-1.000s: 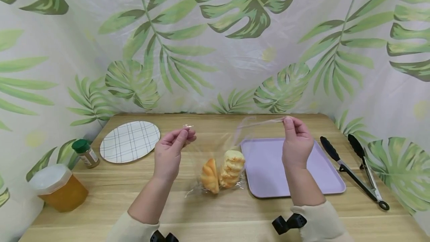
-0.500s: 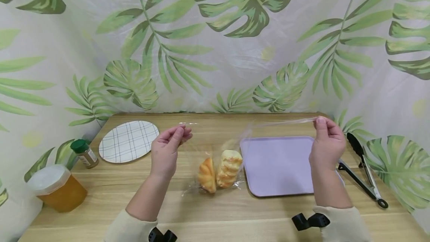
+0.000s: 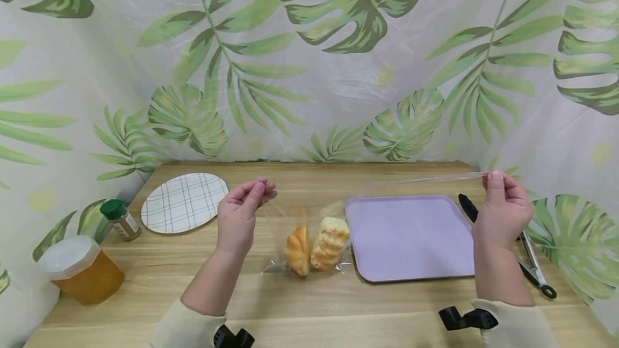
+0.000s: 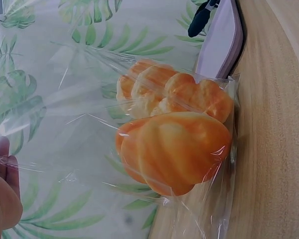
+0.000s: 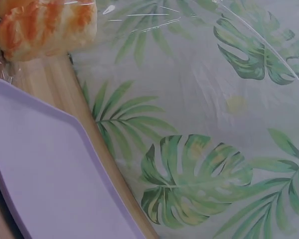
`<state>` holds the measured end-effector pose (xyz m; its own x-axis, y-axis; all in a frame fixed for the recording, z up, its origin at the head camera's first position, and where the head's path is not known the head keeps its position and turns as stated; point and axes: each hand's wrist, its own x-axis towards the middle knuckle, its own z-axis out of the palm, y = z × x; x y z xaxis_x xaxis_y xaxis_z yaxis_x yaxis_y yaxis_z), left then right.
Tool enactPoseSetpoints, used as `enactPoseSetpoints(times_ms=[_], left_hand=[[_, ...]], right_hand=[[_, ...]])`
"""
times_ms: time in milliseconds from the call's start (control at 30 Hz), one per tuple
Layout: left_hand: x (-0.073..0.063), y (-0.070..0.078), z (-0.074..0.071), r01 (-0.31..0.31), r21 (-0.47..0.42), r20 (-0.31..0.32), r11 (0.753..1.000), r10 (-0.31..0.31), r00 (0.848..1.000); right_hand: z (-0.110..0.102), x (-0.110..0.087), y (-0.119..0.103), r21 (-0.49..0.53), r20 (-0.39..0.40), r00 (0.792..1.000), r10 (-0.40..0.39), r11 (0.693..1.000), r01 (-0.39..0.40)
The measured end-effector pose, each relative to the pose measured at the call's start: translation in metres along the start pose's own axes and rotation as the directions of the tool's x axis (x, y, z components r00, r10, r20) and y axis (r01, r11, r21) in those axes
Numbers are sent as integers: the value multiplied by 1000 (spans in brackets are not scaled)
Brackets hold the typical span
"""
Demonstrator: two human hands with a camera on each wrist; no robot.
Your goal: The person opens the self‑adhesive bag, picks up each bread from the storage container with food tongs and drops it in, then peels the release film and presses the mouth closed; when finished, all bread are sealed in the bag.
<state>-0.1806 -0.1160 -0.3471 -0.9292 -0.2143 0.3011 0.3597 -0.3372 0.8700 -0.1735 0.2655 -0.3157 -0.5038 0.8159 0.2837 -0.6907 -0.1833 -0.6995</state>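
Observation:
A clear plastic bag (image 4: 84, 144) stands on the table with two bread pieces inside. One is a smooth golden bread (image 3: 297, 250); beside it is a paler, ridged bread (image 3: 331, 243). My left hand (image 3: 238, 219) pinches the bag's upper left edge between thumb and fingers. Out to the right, above the tray's right side, my right hand (image 3: 503, 214) pinches the end of a thin clear strip (image 3: 425, 180). That strip runs taut leftward to the bag's top; how it joins the bag is hard to make out. The right wrist view shows no hand.
A lilac tray (image 3: 411, 240) lies right of the bag. Black-tipped tongs (image 3: 532, 262) lie beyond it, partly behind my right arm. At left are a checked oval plate (image 3: 186, 203), a green-capped spice jar (image 3: 121, 220) and a white-lidded amber tub (image 3: 82, 270).
My right hand has moved far to the right, drawing the clear strip out longer. My left hand has shifted slightly left, and the bag with the breads stays in place.

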Motion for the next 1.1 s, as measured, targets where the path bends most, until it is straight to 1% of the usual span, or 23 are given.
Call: enactPoseSetpoints(times_ms=[267, 367, 567, 667, 733, 800, 933, 1033, 1100], left_hand=[[0, 0, 0, 5, 3, 4, 1000, -5, 1000], [0, -1, 0, 1, 3, 8, 1000, -1, 1000], [1, -1, -1, -9, -18, 9, 1000, 9, 1000], [1, -2, -1, -14, -29, 18, 999, 14, 1000], [1, -2, -1, -16, -32, 21, 999, 16, 1000], [0, -2, -1, -13, -27, 18, 1000, 13, 1000], [-1, -1, -2, -10, -16, 21, 1000, 11, 1000], [-1, -1, -2, -14, -15, 31, 1000, 14, 999], [0, -1, -1, -17, -21, 32, 1000, 17, 999]], right_hand=[[-9, 7, -4, -33, -18, 1000, 20, 999, -21], [-13, 10, -5, -28, -30, 999, 21, 999, -21], [-22, 17, -10, 12, -60, 998, 14, 1000, -13], [-28, 20, -14, 53, -60, 998, -6, 999, 9], [-31, 22, -19, 61, -50, 999, -19, 998, 22], [-37, 22, -24, 27, -29, 999, -18, 999, 19], [-51, 20, -38, -90, 36, 999, -36, 995, 39], [-62, 18, -50, -155, 92, 994, -62, 985, 76], [-69, 15, -59, -228, 128, 989, -67, 969, 96]])
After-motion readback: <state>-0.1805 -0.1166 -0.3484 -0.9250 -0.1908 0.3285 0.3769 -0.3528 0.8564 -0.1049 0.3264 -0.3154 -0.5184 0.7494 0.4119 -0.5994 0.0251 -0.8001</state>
